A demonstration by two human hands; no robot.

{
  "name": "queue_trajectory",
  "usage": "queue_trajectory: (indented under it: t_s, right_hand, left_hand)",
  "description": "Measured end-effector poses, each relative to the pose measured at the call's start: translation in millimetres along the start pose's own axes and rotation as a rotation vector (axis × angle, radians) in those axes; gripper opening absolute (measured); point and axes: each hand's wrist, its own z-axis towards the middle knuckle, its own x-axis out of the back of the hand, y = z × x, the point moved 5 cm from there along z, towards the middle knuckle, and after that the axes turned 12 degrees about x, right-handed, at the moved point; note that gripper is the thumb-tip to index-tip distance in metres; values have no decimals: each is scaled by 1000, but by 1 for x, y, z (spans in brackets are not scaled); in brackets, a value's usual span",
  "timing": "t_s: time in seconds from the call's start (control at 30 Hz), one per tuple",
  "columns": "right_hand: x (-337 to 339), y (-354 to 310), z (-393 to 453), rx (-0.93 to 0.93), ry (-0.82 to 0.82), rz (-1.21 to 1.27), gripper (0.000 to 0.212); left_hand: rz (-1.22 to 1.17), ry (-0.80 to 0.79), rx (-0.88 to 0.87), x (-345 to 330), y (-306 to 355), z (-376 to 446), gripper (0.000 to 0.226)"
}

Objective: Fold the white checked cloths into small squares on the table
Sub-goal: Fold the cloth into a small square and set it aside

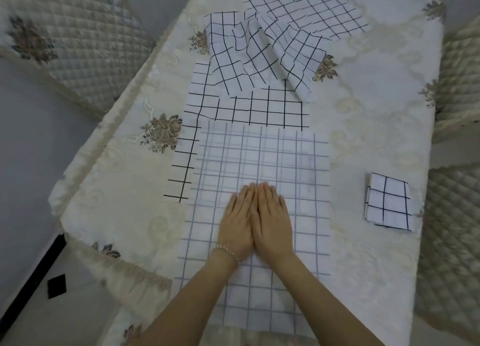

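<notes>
A white checked cloth (pixel 262 158) lies flat in front of me, its grid lines faint, reaching to the table's near edge. My left hand (pixel 237 221) and my right hand (pixel 272 219) press flat on its middle, side by side, fingers straight and touching each other. Under its far left edge lies another checked cloth (pixel 189 138) with bold black lines. A crumpled checked cloth (pixel 257 57) sits beyond that, and one more spread cloth (pixel 306 5) lies at the far end. A cloth folded into a small square (pixel 388 203) rests at the right.
The table wears a cream embroidered cover (pixel 117 190) with flower motifs. Quilted chair cushions stand at the far left (pixel 67 39) and along the right (pixel 452 229). A dark strip (pixel 31 280) lies on the grey floor at the lower left.
</notes>
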Motion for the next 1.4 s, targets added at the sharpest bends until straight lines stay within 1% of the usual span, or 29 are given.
queue_trajectory:
  t_s: [0.07,0.13,0.23,0.3,0.37,0.43,0.47,0.57,0.63,0.7,0.8,0.93,1.1,1.13,1.17,1.2,1.27,1.3,1.33,1.4]
  right_hand:
    - [-4,12,-10,13,-30,-47,58]
    - [3,33,-19,29,-34,-125,59]
    - [22,65,-40,-60,-16,-170,59]
    - [34,83,-55,-102,-8,-193,59]
    - [42,94,-65,-131,-31,-224,60]
    - [46,88,-66,-153,-26,-234,60]
    - [44,76,-65,-140,-20,-222,60]
    - [17,15,-73,19,-60,-126,58]
    - [-6,-12,-87,71,-98,-84,57]
    - [-13,-11,-97,71,-106,-84,57]
    - [0,12,-112,94,-137,-166,58]
    - [27,48,-137,4,-118,-176,60]
    - [37,57,-145,-31,-165,-182,61]
    - [37,56,-145,-38,-181,-183,61]
    - [37,56,-146,-40,-193,-189,61]
    - [37,56,-146,-43,-200,-193,61]
    - [38,57,-145,-39,-216,-192,61]
    - [38,58,-146,-35,-230,-194,61]
    - [39,58,-147,-29,-237,-201,62]
    - [41,58,-146,-23,-236,-195,63]
  left_hand:
    - [44,-11,-2,-4,-13,-4,55]
    - [99,12,14,0,-39,-7,57]
    - [109,33,123,12,-85,-21,58]
    - [129,32,156,19,-111,-28,58]
    - [156,33,184,27,-121,-33,59]
    - [152,69,198,33,-108,-36,59]
    - [152,81,174,32,-91,-40,59]
    - [122,24,18,4,-24,-69,57]
    - [105,-15,-16,-15,-1,-87,57]
    - [109,-32,-6,-23,-4,-93,58]
    - [106,-36,34,-15,-31,-99,58]
    - [82,-31,155,0,-74,-111,58]
    - [113,-64,177,11,-83,-112,60]
    - [119,-58,162,14,-78,-114,60]
    - [133,-51,106,18,-69,-116,57]
    - [137,-55,6,19,-56,-121,50]
    - [75,-82,-243,21,-25,-137,23]
    - [30,-115,-324,22,-12,-146,10]
    - [-2,-152,-369,23,-2,-153,5]
    - [-1,-189,-404,20,7,-164,13]
